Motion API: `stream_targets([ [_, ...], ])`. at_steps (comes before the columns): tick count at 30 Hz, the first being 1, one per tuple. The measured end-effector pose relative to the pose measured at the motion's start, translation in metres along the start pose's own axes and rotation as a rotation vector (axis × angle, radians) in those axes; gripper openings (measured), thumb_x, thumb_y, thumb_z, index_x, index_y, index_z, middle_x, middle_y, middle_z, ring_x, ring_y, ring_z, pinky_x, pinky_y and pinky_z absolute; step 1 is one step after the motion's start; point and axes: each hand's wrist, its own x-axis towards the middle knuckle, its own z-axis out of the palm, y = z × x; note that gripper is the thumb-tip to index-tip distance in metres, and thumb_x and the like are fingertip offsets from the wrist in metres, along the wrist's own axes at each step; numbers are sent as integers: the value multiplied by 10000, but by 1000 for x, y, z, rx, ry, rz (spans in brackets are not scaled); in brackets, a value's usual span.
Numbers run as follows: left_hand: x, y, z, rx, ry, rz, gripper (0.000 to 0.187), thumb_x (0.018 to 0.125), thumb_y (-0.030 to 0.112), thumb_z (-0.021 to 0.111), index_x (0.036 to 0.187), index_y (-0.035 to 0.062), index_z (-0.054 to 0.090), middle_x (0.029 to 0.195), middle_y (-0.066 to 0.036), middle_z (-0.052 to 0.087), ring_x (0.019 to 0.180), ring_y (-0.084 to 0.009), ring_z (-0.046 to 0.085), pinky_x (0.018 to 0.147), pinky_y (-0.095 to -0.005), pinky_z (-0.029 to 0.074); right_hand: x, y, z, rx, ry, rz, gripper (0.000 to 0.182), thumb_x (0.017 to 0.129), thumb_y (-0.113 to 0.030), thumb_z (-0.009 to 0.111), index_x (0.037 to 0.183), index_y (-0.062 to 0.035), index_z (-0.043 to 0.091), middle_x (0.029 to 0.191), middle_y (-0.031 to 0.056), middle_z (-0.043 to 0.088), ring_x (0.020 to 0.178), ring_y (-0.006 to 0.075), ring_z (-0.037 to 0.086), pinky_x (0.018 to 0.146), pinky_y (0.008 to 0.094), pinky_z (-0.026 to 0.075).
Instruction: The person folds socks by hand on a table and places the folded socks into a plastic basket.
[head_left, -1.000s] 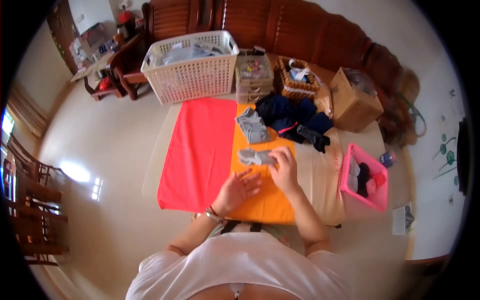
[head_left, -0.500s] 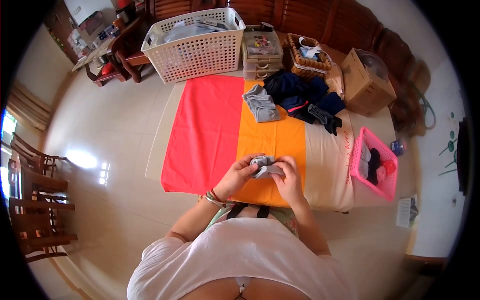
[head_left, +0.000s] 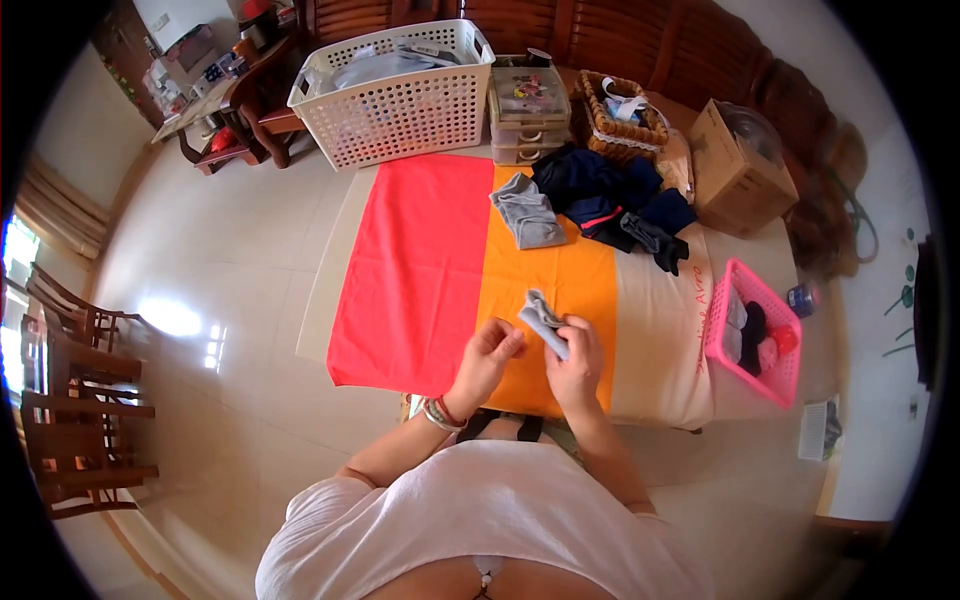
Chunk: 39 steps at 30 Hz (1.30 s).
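A small grey folded cloth [head_left: 543,322], perhaps a sock, is gripped in my right hand [head_left: 575,365] above the orange stripe of the table cover. To its left, my left hand [head_left: 485,362] is apart from the cloth, its thumb and fingertips drawn together; whether anything tiny sits between them is too small to tell. Farther back on the orange stripe lies a folded grey garment [head_left: 528,212]. Beside it is a heap of dark blue and black clothes [head_left: 600,190]. The pink basket [head_left: 716,330] at the right holds grey, black, pink and red items.
Along the back stand a white perforated basket [head_left: 400,122], a small drawer box [head_left: 528,112], a wicker basket [head_left: 625,135] and a cardboard box [head_left: 735,175]. A jar [head_left: 802,298] is right of the pink basket. Wooden chairs [head_left: 85,400] stand at the far left.
My left hand has let go of the grey cloth and moved slightly left and down. The cloth, held by both hands before, is now in my right hand alone and tilted more upright.
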Motion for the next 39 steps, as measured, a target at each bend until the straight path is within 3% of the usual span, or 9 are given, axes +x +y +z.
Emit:
stream_targets([
  [1, -2, 3, 2, -76, -125, -27, 292, 877, 162, 539, 1121, 37, 439, 966, -33, 537, 889, -101, 506, 777, -251, 423, 0, -3, 1, -22, -14, -38, 255, 646, 20, 667, 820, -21, 485, 878, 125, 556, 771, 320, 554, 625, 365, 460],
  [5, -5, 16, 11, -115, -29, -5, 292, 887, 187, 522, 1124, 34, 446, 1021, -36, 529, 957, -100, 490, 812, -255, 409, 1, -16, -2, 328, -165, -16, 208, 716, -5, 627, 859, -19, 476, 952, 137, 572, 836, 307, 571, 681, 331, 471],
  [10, 0, 2, 2, 8, -2, 53, 244, 871, 97, 535, 1082, 17, 444, 938, -12, 543, 844, -88, 515, 748, -232, 429, -6, -5, 7, 510, -193, 384, 169, 783, -13, 591, 940, 16, 537, 883, 134, 586, 765, 228, 602, 678, 276, 476],
  [19, 3, -9, -5, 280, 38, 104, 202, 859, 45, 535, 1034, 12, 440, 907, -19, 527, 820, -62, 500, 719, -213, 443, -4, 5, 13, 309, -214, 271, 86, 772, -3, 583, 843, 9, 534, 803, 115, 561, 677, 238, 570, 597, 301, 456],
  [22, 5, -4, 0, 245, 90, 154, 129, 841, 17, 545, 943, 10, 466, 839, -16, 536, 737, -55, 485, 625, -195, 415, -2, 1, 13, 338, -168, 164, 42, 795, -7, 557, 803, 7, 517, 792, 110, 555, 682, 220, 564, 589, 308, 445],
  [28, 10, 0, -6, -73, 116, 77, 183, 864, 45, 516, 1039, -4, 492, 914, -27, 583, 822, -96, 548, 722, -243, 459, -8, 1, 10, 761, -286, 738, 119, 903, -94, 437, 844, -26, 515, 836, 60, 576, 748, 135, 561, 643, 272, 451],
  [32, 13, 6, -11, -405, -8, -188, 227, 886, 87, 446, 1086, 3, 514, 1057, -76, 584, 959, -196, 560, 872, -337, 430, -5, 13, 19, 1674, -130, 1038, 208, 937, -219, 381, 903, -55, 506, 881, 52, 585, 759, 135, 567, 663, 291, 477],
  [36, 16, 8, -11, -667, -173, -314, 338, 865, 174, 481, 1169, 27, 464, 1138, -93, 545, 1051, -236, 512, 951, -380, 364, 6, 2, 15, 1534, -40, 1126, 183, 941, -192, 382, 899, -46, 484, 828, 40, 549, 769, 120, 546, 688, 264, 454],
  [39, 15, 5, -4, -693, -212, -303, 387, 849, 225, 511, 1188, 46, 458, 1154, -81, 538, 1064, -230, 503, 956, -375, 356, -3, 35, 30, 802, -84, 705, 159, 944, -152, 374, 862, -57, 472, 770, 5, 495, 678, 72, 469, 615, 217, 411],
])
